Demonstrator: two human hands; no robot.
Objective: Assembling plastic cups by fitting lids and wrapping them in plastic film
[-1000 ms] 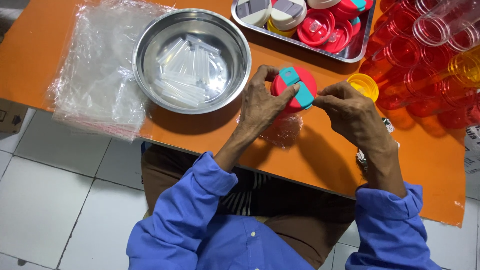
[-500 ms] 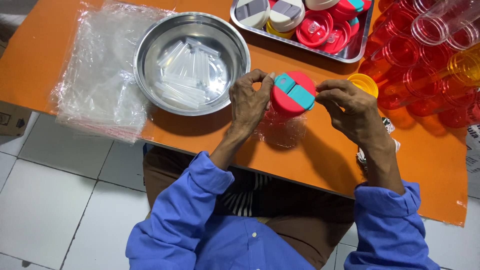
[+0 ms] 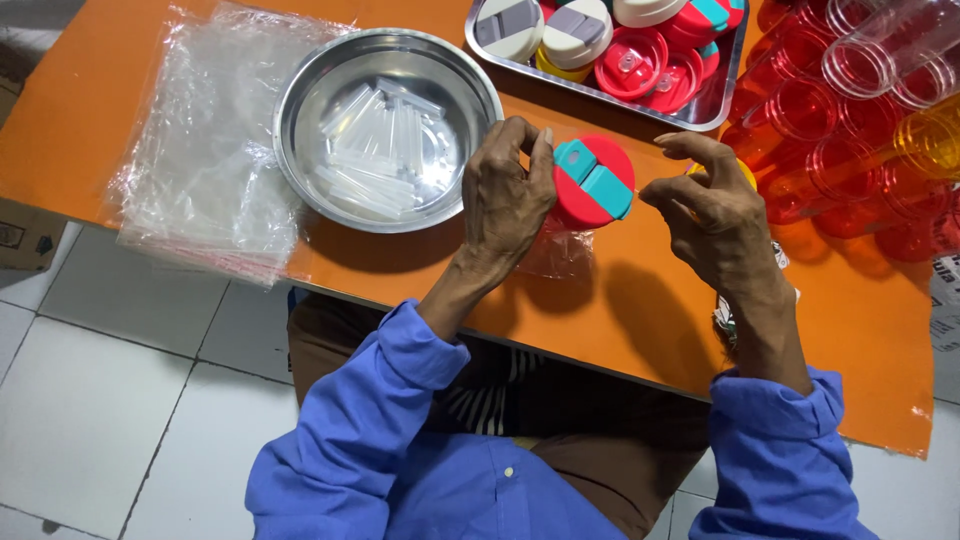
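My left hand (image 3: 508,200) grips a clear tumbler (image 3: 556,250) just below its red lid with a teal flip cap (image 3: 595,182), holding it over the orange table (image 3: 620,320). My right hand (image 3: 712,218) hovers just right of the lid, thumb and forefinger apart and curled, with nothing visible between them. A yellow lid (image 3: 744,172) peeks out behind that hand.
A steel bowl (image 3: 300,110) of clear plastic sticks sits left of the tumbler, beside a pile of clear plastic bags (image 3: 200,160). A steel tray (image 3: 722,100) of red, white and grey lids lies at the back. Red and yellow clear tumblers (image 3: 860,120) lie at the right.
My right hand was pressing on the teal cap and has come off it to the right. My left hand still holds the tumbler, now turned slightly.
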